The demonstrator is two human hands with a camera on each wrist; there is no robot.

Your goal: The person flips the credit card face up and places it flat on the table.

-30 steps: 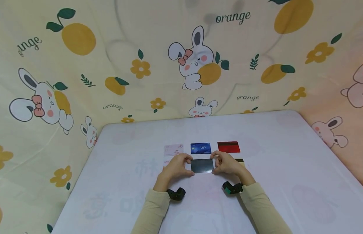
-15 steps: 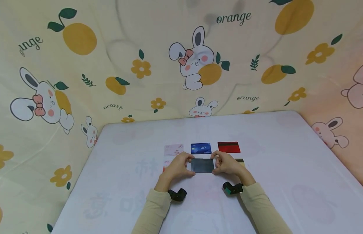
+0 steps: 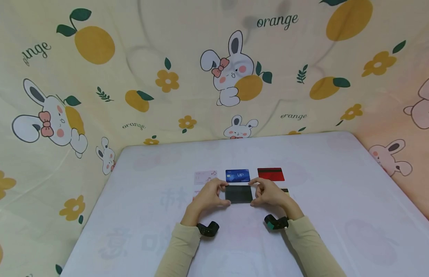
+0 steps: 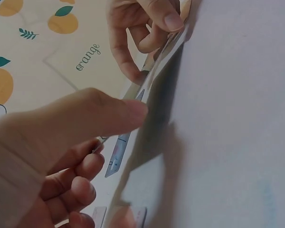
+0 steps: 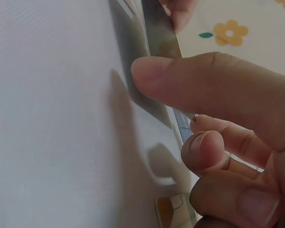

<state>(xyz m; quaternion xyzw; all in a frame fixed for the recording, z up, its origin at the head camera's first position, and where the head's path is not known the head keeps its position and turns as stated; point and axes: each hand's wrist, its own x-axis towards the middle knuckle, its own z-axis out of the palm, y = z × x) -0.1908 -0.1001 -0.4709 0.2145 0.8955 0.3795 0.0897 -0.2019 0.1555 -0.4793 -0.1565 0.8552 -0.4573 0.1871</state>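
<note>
A dark, nearly black card (image 3: 238, 194) lies between both hands in the head view. My left hand (image 3: 210, 195) pinches its left side, thumb at the near corner and fingers at the far one. On the opposite side my right hand (image 3: 268, 192) pinches it the same way. The right wrist view shows the card (image 5: 161, 38) raised off the table, its shadow (image 5: 149, 102) falling on the white cloth. Just beyond it lies a blue VIP card (image 3: 237, 176). Each hand partly covers another card beneath it.
A pale pink card (image 3: 205, 177) and a red card with a black stripe (image 3: 271, 174) flank the blue one. A pink-white card (image 3: 196, 192) peeks out beside the left hand, a yellowish striped card (image 3: 285, 191) beside the right. A printed curtain (image 3: 187, 46) stands behind the white table (image 3: 148, 169).
Both hands keep their grip on the dark card. It has shifted slightly up in the head view, toward the blue card, and its bright sheen has faded.
</note>
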